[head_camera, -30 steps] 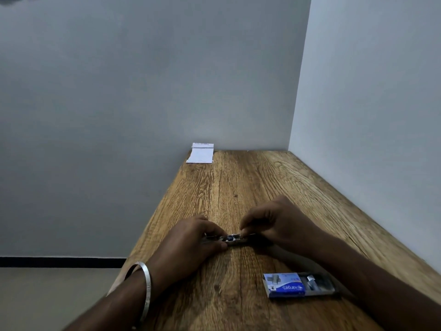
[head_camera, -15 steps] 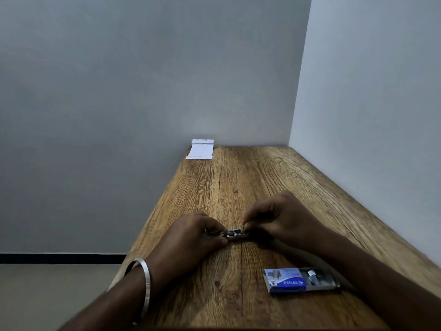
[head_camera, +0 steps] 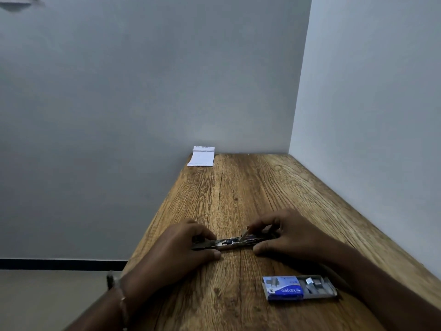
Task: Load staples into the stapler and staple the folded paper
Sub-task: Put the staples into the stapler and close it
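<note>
Stretching to the corner, the wooden surface (head_camera: 238, 187) carried both hands — left hand (head_camera: 183, 247) and right hand (head_camera: 286, 235) each gripping an end of the opened stapler (head_camera: 229, 243) — staple box (head_camera: 298, 287) nearer, folded paper (head_camera: 201, 156) far back.

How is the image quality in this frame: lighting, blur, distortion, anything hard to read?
Head view: dim, flat light with a bluish cast on the walls; wide-angle bending at the wall edges; the left hand wrist and its bangle are motion-smeared; the stapler is small and dark between the hands; print on the folded paper is unreadable.
</note>
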Demonstrator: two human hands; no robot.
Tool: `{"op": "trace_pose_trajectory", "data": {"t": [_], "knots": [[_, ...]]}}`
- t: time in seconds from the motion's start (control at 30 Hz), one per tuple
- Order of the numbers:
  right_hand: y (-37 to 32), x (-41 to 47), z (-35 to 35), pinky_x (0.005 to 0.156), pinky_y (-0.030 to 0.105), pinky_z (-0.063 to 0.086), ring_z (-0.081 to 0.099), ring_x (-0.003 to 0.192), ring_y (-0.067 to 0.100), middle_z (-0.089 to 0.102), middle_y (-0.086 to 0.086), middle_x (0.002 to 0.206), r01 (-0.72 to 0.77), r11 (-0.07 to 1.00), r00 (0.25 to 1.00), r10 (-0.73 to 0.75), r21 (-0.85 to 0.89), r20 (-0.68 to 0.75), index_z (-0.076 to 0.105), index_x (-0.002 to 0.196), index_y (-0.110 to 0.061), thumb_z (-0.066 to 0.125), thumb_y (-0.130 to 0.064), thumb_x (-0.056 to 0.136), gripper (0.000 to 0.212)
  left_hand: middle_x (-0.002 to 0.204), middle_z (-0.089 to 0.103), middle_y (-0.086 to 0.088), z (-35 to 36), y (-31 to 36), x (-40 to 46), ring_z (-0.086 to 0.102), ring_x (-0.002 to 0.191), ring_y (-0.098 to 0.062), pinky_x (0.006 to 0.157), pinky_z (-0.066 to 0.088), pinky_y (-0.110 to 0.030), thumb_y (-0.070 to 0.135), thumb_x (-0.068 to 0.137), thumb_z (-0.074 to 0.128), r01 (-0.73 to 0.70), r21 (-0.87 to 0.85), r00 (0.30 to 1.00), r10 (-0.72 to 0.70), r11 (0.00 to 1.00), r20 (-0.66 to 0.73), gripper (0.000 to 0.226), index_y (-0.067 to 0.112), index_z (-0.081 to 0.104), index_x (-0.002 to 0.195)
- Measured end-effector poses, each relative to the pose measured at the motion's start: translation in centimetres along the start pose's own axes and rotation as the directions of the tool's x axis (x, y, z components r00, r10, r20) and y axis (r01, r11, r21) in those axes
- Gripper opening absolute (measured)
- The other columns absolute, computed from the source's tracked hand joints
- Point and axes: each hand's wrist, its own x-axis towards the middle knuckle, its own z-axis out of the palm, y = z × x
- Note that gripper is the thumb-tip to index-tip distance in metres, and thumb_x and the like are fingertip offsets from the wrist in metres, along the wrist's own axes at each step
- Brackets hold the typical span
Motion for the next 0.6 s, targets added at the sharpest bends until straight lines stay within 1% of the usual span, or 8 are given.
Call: {"op": "trace_pose_trajectory", "data": {"t": [0.1,0.2,0.27,0.33,0.4,0.47,0.53,0.6], "knots": [[-0.1,0.1,0.1,0.078,0.012,0.051,0.066,0.093,-0.005,0.074,-0.019,0.097,0.041,0.999,0.999,-0.041,0.002,-0.019,0.074,0.101,-0.039,0.086,-0.027,0.074,0.032,0.095,0.060,0.019,-0.4,-0.5,-0.6,0.055,0.086,0.002,0.066,0.043,-0.015,0.052,0.074,0.074,0.020,0.008,1.000,-0.020,1.000,-0.004,0.023,0.041,0.068,0.093],[-0.1,0.1,0.2,0.074,0.009,0.051,0.067,0.091,-0.005,0.075,-0.016,0.096,0.058,0.998,0.998,-0.058,0.004,-0.030,0.074,0.100,-0.038,0.083,-0.022,0.078,0.029,0.092,0.063,0.018,-0.7,-0.4,-0.7,0.057,0.084,0.001,0.067,0.047,-0.017,0.047,0.078,0.071,0.044,-0.001,0.999,-0.044,0.999,0.003,0.016,0.038,0.069,0.092],[-0.3,0.1,0.3,0.074,0.009,0.050,0.067,0.091,-0.004,0.074,-0.019,0.097,0.075,0.997,0.997,-0.074,0.026,-0.025,0.075,0.101,-0.032,0.080,-0.021,0.080,0.024,0.088,0.068,0.015,-0.9,-0.2,-0.5,0.060,0.083,0.002,0.068,0.051,-0.020,0.045,0.080,0.070,0.093,-0.107,0.996,-0.093,0.990,0.002,0.013,0.036,0.070,0.091],[-0.4,0.1,0.3,0.073,0.009,0.050,0.067,0.089,-0.003,0.073,-0.022,0.099,0.083,0.994,0.996,-0.080,0.068,-0.044,0.077,0.102,-0.027,0.079,-0.019,0.082,0.022,0.086,0.072,0.011,-1.1,0.1,-0.3,0.065,0.080,0.001,0.069,0.054,-0.025,0.043,0.078,0.072,0.191,-0.320,0.980,-0.200,0.928,0.006,0.014,0.033,0.073,0.088],[-0.4,0.2,0.2,0.072,0.012,0.052,0.069,0.087,-0.002,0.076,-0.017,0.099,0.070,0.989,0.994,-0.058,0.133,-0.090,0.077,0.102,-0.023,0.079,-0.016,0.082,0.021,0.087,0.076,0.005,-1.2,0.4,-0.2,0.072,0.081,-0.006,0.071,0.056,-0.028,0.039,0.069,0.077,0.283,-0.577,0.952,-0.300,0.766,0.069,0.020,0.030,0.075,0.087],[-0.4,0.2,0.2,0.077,0.020,0.056,0.072,0.088,0.003,0.078,-0.011,0.099,0.052,0.974,0.991,-0.023,0.221,-0.133,0.078,0.102,-0.021,0.080,-0.016,0.081,0.021,0.094,0.077,-0.009,-1.2,0.6,-0.1,0.074,0.089,-0.018,0.072,0.059,-0.031,0.029,0.063,0.081,0.303,-0.788,0.935,-0.327,0.537,0.137,0.027,0.020,0.076,0.089],[-0.6,0.2,0.3,0.084,0.029,0.059,0.073,0.091,0.007,0.079,-0.007,0.099,0.047,0.952,0.987,0.003,0.303,-0.163,0.078,0.102,-0.018,0.081,-0.016,0.080,0.022,0.102,0.075,-0.018,-1.0,0.8,0.3,0.073,0.096,-0.025,0.069,0.061,-0.030,0.018,0.064,0.082,0.283,-0.904,0.925,-0.339,0.320,0.169,0.037,0.009,0.071,0.098],[-0.9,0.2,0.5,0.087,0.033,0.060,0.074,0.094,0.008,0.079,-0.005,0.101,0.053,0.933,0.981,0.018,0.357,-0.192,0.078,0.102,-0.016,0.082,-0.016,0.079,0.024,0.105,0.074,-0.019,-0.7,1.2,0.9,0.074,0.096,-0.028,0.067,0.062,-0.031,0.011,0.067,0.079,0.262,-0.957,0.909,-0.365,0.125,0.201,0.038,0.003,0.066,0.102]]}}
